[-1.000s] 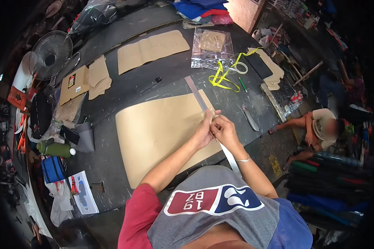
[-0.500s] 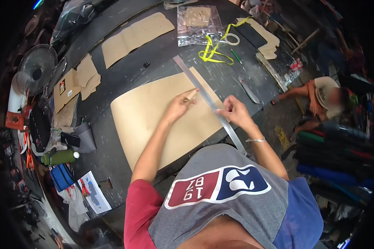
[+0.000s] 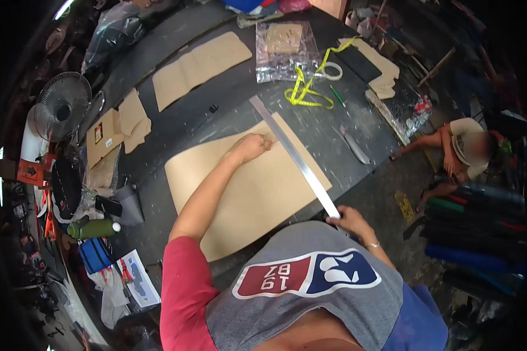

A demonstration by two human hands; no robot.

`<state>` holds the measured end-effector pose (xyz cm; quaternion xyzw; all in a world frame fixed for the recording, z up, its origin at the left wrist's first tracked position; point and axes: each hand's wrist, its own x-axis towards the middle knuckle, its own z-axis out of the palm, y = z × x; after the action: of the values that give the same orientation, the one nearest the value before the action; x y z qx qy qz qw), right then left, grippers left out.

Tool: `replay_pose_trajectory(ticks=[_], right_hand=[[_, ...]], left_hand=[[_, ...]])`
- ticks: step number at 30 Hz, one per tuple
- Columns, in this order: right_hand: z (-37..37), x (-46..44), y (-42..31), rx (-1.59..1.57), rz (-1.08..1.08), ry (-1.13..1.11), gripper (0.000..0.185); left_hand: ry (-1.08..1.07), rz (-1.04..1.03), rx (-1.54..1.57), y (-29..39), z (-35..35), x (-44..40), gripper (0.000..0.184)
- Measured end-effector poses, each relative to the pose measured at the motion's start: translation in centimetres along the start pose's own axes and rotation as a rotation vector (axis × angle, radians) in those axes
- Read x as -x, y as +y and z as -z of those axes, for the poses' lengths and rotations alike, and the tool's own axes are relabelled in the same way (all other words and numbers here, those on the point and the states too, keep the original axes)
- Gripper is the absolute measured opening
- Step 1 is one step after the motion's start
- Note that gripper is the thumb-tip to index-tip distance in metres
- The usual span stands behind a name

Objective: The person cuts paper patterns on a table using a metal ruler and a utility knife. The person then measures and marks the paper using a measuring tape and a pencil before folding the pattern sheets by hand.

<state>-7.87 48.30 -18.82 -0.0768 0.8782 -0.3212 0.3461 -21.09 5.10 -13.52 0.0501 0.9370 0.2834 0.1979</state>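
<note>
A long steel ruler (image 3: 298, 162) lies slantwise across the right part of a large sheet of brown paper (image 3: 234, 193), its far end reaching past the sheet's top edge. My right hand (image 3: 355, 224) grips the ruler's near end, close to my shirt at the table's front edge. On the paper, left of the ruler's upper half, rests my left hand (image 3: 253, 146). Its fingers are curled together with their tips close to the ruler's edge; whatever they may pinch is too small to make out. The left side of the sheet curls up a little.
A grey-handled knife (image 3: 355, 146), green pencil (image 3: 337, 95), tape roll (image 3: 332, 71) and yellow measuring tape (image 3: 301, 96) lie beyond the ruler. Cut paper pieces (image 3: 202, 64) lie on the dark table (image 3: 216, 126). A fan (image 3: 63, 108) stands left; a person (image 3: 468, 146) sits right.
My right hand has moved from the ruler's middle down to its near end and grips it there. My left hand stays on the paper beside the ruler. The view has shifted slightly.
</note>
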Motion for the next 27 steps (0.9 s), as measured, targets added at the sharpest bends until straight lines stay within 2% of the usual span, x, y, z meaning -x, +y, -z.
replay_pose_trajectory(ticks=[1, 2, 3, 4, 6, 7, 9, 11, 15, 18, 21, 24, 25, 26, 27], right_hand=[[-0.7, 0.0, 0.4, -0.069, 0.045, -0.001, 0.054], [-0.6, 0.1, -0.2, -0.043, -0.034, -0.037, 0.057], [-0.5, 0.3, -1.2, -0.018, -0.115, -0.072, 0.060], [-0.7, 0.5, -1.3, -0.056, -0.062, -0.029, 0.062], [-1.6, 0.0, -0.3, -0.074, -0.075, 0.005, 0.060], [-1.7, 0.4, -0.3, -0.087, -0.097, 0.010, 0.059], [-1.4, 1.2, -0.9, -0.129, -0.144, -0.012, 0.056], [-1.4, 0.9, -1.1, -0.160, -0.144, -0.015, 0.053], [-2.2, 0.1, -0.3, -0.217, -0.095, 0.008, 0.045], [-3.0, -0.7, 0.9, -0.220, -0.039, 0.086, 0.041], [-2.0, -0.8, -0.2, -0.240, 0.017, 0.245, 0.036], [0.0, -0.5, -1.2, -0.396, 0.139, 0.374, 0.036], [0.6, -1.2, -0.8, -0.418, 0.187, 0.390, 0.036], [1.2, -1.8, 0.2, -0.441, 0.230, 0.406, 0.037], [1.7, -2.2, 0.7, -0.464, 0.269, 0.420, 0.037]], left_hand=[[-0.003, -0.015, -0.039, -1.5, -0.5, -2.8, 0.056], [-0.005, -0.033, -0.080, -2.1, 0.1, -5.2, 0.058], [0.052, -0.166, 0.029, -1.0, 2.3, -6.7, 0.072], [0.100, -0.299, 0.140, 0.5, 4.5, -7.8, 0.093], [0.395, -0.116, 0.203, 3.0, 8.1, -10.6, 0.130], [0.414, -0.065, 0.263, 3.9, 9.2, -11.8, 0.145], [0.228, -0.023, 0.142, 4.4, 9.5, -11.9, 0.138], [-0.081, 0.117, 0.017, 3.8, 9.1, -10.3, 0.127], [0.217, 0.533, -0.331, -1.3, 5.1, -6.0, 0.121], [0.122, 0.652, -0.098, -3.9, 4.7, -2.1, 0.115], [-0.276, 0.492, -0.039, -6.1, 6.5, 0.6, 0.102], [-0.029, 0.215, 0.018, -5.3, 8.1, 4.5, 0.090], [0.106, 0.182, -0.004, -4.6, 9.6, 5.6, 0.080], [0.035, 0.160, 0.234, -3.3, 12.7, 6.6, 0.071], [0.183, 0.135, 0.387, -2.6, 14.8, 8.0, 0.058]])
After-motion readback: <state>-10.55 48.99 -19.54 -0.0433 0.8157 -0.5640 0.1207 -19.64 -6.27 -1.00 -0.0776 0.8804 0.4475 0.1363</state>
